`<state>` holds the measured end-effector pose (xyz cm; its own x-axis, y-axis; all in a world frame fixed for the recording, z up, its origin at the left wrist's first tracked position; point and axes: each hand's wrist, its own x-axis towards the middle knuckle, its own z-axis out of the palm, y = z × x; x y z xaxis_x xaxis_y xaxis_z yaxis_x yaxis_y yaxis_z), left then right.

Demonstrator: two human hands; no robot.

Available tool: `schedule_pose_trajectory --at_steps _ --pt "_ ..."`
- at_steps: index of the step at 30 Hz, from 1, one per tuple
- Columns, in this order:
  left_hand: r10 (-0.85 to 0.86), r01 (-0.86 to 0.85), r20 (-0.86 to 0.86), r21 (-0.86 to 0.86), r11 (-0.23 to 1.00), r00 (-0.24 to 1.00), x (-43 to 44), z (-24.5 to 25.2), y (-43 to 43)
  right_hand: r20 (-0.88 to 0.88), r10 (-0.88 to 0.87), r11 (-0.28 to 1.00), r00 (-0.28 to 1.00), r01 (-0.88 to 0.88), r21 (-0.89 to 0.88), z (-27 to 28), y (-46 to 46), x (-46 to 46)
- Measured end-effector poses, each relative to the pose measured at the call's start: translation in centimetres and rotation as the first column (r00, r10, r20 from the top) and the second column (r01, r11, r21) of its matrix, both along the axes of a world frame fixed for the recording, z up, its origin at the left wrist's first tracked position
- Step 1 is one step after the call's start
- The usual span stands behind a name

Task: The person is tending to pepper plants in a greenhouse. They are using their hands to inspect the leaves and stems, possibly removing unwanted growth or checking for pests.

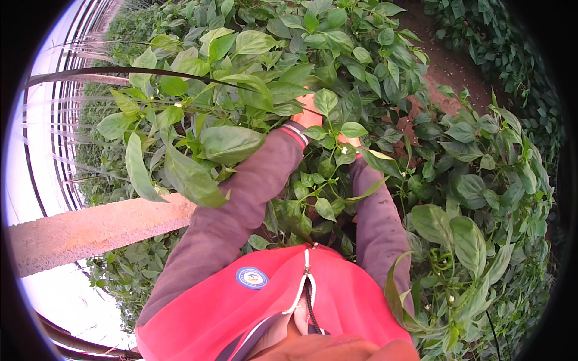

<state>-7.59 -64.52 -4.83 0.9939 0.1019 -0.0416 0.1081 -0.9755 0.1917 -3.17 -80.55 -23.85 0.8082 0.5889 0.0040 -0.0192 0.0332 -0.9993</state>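
Both of my arms reach forward into dense pepper plants [253,43]. My left hand [310,112] is in among the leaves; its fingers are hidden by foliage. A little lower and to the right is my right hand [350,141], mostly covered by leaves of a pepper stem [333,131] that rises in front of it. Whether either hand grips anything cannot be made out. A small white flower [344,150] shows just below my right hand. Broad leaves [232,144] hang over the left forearm.
A rough concrete post [104,223] slants in from the left, close to my left arm. A dark thin line [149,71] crosses the upper left foliage. Bare soil [451,76] runs between plant rows at upper right. More pepper plants [469,225] crowd my right side.
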Motion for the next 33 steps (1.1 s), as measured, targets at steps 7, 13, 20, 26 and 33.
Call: schedule_pose_trajectory --at_steps 7,13,20,26,33 --pt "0.128 -0.116 -0.092 0.126 0.985 0.988 -0.9 -1.0 2.4 -0.048 0.239 0.97 0.97 -0.236 0.057 -0.3 1.2 1.2" --pt "0.316 -0.309 -0.056 -0.421 0.853 0.947 0.1 -5.1 5.5 0.126 -0.003 0.991 0.992 0.02 -0.129 -1.0 1.8 0.2" --pt "0.333 -0.351 -0.141 -0.584 0.732 0.932 -0.8 -4.0 5.2 -0.021 -0.117 0.982 0.993 0.112 -0.155 0.8 2.8 0.1" --pt "0.103 -0.088 0.121 -0.117 0.989 0.987 -1.3 -2.0 5.1 -0.021 -0.306 0.933 0.952 0.296 -0.206 3.0 3.7 -0.2" --pt "0.404 -0.197 0.009 -0.862 0.467 0.915 0.9 -2.6 4.4 -0.252 -0.479 0.877 0.841 0.473 -0.089 6.7 4.5 -0.5"
